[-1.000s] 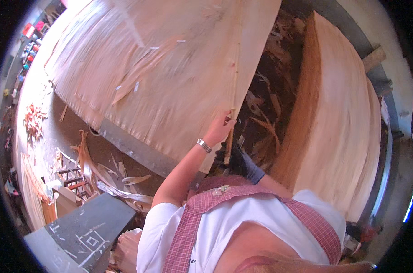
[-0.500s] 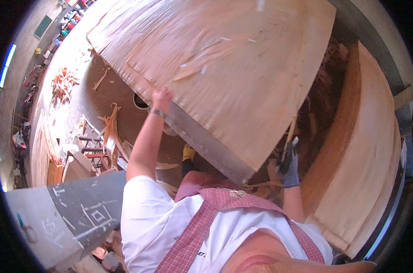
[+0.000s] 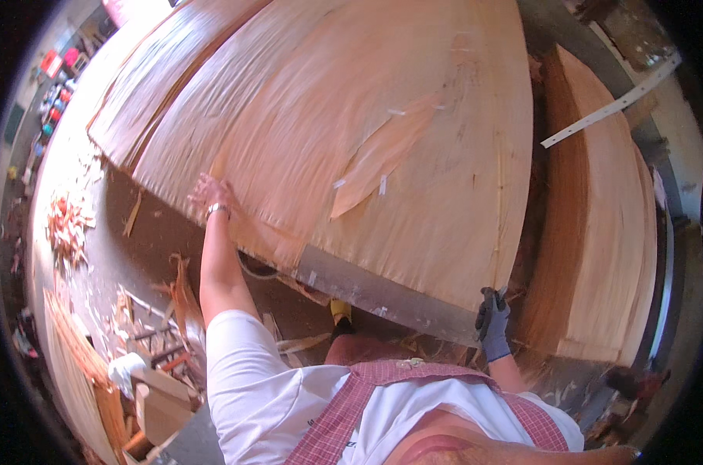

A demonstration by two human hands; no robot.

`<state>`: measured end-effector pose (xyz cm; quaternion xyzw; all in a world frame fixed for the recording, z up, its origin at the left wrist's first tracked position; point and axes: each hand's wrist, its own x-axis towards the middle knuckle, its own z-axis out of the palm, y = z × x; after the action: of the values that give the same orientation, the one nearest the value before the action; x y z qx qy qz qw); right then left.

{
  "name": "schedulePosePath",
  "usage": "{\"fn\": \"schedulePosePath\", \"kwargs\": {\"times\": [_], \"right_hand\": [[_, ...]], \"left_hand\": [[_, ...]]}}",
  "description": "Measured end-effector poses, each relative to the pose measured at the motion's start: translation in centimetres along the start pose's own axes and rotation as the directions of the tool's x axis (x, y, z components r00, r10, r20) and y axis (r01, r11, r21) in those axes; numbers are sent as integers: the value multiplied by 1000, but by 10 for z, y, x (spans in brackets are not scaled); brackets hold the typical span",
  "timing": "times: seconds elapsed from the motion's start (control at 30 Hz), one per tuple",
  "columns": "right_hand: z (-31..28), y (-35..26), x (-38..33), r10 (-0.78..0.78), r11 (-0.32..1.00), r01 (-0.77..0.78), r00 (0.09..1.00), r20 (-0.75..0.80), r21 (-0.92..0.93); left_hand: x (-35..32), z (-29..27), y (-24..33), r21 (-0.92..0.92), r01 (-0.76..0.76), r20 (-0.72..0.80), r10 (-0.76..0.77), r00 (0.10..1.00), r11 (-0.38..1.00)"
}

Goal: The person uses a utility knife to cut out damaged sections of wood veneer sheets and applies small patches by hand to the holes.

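Observation:
A large pale wood veneer sheet (image 3: 382,186) lies on a grey-topped table (image 3: 382,298), whose bare edge shows in front of it. My left hand (image 3: 210,195), bare with a band at the wrist, rests on the sheet near its near left edge, fingers spread. A loose darker veneer strip (image 3: 270,239) lies beside it. My right hand (image 3: 492,314), in a dark grey-blue glove, is at the sheet's near right corner with its fingers curled. A small shiny tip shows at the fingers; what it belongs to is hidden. Short white tape pieces (image 3: 383,185) surround a leaf-shaped veneer patch (image 3: 390,159).
A tall veneer stack (image 3: 607,256) stands to the right, with a white perforated strip (image 3: 611,101) slanting above it. More veneer sheets (image 3: 154,77) lie at the far left. Veneer scraps (image 3: 68,229) and offcuts litter the floor at left.
My left hand has shifted left along the sheet's near edge, its fingers now spread. My gloved right hand has come onto the sheet's near right corner. The view has turned.

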<state>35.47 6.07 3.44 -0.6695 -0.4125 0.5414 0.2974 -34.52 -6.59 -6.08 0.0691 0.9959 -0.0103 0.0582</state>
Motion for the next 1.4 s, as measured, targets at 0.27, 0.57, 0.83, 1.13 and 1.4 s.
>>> {"fn": "schedulePosePath", "kwargs": {"times": [0.27,0.57,0.83,1.13,1.4], "right_hand": [[18,43,-34,84,980,-104,989,118,171],[12,20,4,25,969,-112,933,360,221],[-50,34,15,-490,821,484,870,61,-304],[-76,83,-25,-541,663,430,841,5,-613],[-63,81,-37,-572,609,457,820,41,-648]], "left_hand": [[-79,-39,86,-110,-720,-318,662,678,685],[-429,-87,372,-386,-916,-84,993,-80,-106],[-582,-37,468,-460,-851,13,956,-292,-253],[-663,-26,456,-804,-542,-22,923,-384,-245],[-490,22,431,-53,-968,-382,891,246,245]]}}
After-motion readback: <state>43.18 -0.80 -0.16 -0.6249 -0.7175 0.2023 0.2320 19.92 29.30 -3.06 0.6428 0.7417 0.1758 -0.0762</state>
